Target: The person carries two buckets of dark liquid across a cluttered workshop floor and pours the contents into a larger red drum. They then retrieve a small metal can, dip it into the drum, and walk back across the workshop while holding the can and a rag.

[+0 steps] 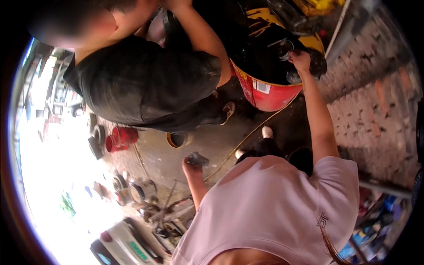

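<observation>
My left hand is held out low, its fingers closed round a small dark grey cylinder-shaped thing. Its exact kind is too blurred to make out. My right arm stretches over a large red drum, and my right hand is closed above its mouth. At those fingertips is a small shiny, curved thing, partly hidden. Dark material fills much of the drum's top. Just below my right hand, a greyish, clear-looking piece lies at the rim.
A person in a dark shirt bends close at the left of the drum. A brick wall runs along the right. Red buckets, a round open tin and scattered metal parts stand on the floor. A yellow hose crosses it.
</observation>
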A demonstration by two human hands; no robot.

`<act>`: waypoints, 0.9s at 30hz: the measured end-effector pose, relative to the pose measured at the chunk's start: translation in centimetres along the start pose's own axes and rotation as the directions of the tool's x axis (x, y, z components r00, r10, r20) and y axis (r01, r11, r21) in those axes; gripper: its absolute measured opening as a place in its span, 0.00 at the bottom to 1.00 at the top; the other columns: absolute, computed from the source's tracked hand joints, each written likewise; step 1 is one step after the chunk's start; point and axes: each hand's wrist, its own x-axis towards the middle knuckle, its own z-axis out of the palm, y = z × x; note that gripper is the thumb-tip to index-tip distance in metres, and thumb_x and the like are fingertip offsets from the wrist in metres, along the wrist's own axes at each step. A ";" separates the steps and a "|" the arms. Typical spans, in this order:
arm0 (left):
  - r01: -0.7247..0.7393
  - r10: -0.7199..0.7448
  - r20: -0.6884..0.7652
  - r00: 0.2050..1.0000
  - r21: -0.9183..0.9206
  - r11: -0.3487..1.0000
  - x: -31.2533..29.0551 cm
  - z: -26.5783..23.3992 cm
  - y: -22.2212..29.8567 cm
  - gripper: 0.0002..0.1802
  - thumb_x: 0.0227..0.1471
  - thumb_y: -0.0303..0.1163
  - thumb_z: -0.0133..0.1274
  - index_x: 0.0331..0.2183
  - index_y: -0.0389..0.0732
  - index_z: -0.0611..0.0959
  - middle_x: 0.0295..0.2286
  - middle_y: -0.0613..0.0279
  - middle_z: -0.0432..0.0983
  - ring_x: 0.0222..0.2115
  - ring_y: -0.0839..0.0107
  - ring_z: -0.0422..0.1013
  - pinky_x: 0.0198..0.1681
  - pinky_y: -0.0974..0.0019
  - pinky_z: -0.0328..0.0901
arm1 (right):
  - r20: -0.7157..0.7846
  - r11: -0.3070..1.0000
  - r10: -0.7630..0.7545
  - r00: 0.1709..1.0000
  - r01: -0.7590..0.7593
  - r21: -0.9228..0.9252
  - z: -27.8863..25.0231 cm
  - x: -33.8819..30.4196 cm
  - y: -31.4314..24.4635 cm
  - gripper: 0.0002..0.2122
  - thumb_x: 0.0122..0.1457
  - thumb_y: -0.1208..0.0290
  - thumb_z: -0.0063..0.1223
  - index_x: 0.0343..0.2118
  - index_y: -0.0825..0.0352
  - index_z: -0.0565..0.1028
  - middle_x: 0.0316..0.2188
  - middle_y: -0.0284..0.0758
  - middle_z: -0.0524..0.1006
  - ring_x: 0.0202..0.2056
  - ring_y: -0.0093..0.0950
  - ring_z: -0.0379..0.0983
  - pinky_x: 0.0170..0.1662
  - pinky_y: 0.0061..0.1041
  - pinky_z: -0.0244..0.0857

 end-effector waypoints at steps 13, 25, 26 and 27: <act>-0.032 0.022 0.069 0.997 0.149 0.988 -2.0 0.8 1.0 0.13 0.39 0.31 0.41 0.28 0.34 0.74 0.27 0.54 0.73 0.29 0.61 0.70 0.36 0.61 0.65 | -0.084 0.943 0.171 0.982 -0.139 0.303 -1.1 -4.3 -1.4 0.12 0.44 0.76 0.54 0.30 0.80 0.71 0.22 0.40 0.73 0.23 0.26 0.72 0.24 0.21 0.70; 0.107 -0.133 0.038 0.990 0.403 0.909 -8.3 3.3 2.8 0.11 0.42 0.31 0.42 0.28 0.37 0.74 0.24 0.57 0.71 0.27 0.63 0.68 0.33 0.63 0.64 | 0.015 0.989 0.143 0.990 -0.144 0.031 -2.3 -2.4 0.1 0.08 0.46 0.74 0.53 0.25 0.76 0.73 0.23 0.38 0.74 0.24 0.27 0.72 0.25 0.21 0.70; 0.133 -0.154 0.005 0.988 0.479 0.868 -9.9 2.2 3.7 0.10 0.43 0.32 0.43 0.28 0.38 0.74 0.24 0.58 0.71 0.26 0.64 0.68 0.33 0.64 0.64 | 0.075 0.987 0.149 0.986 -0.153 0.049 -2.0 -1.8 0.8 0.09 0.47 0.74 0.52 0.28 0.76 0.73 0.25 0.39 0.74 0.25 0.27 0.73 0.28 0.22 0.70; 0.329 -0.364 0.002 0.932 0.420 0.846 -12.4 -1.3 5.9 0.08 0.44 0.32 0.43 0.26 0.39 0.74 0.23 0.59 0.71 0.26 0.64 0.68 0.33 0.64 0.64 | 0.100 0.988 0.150 0.984 -0.154 0.032 -0.6 -2.5 -0.3 0.08 0.47 0.75 0.53 0.26 0.76 0.72 0.23 0.39 0.73 0.23 0.27 0.72 0.25 0.23 0.69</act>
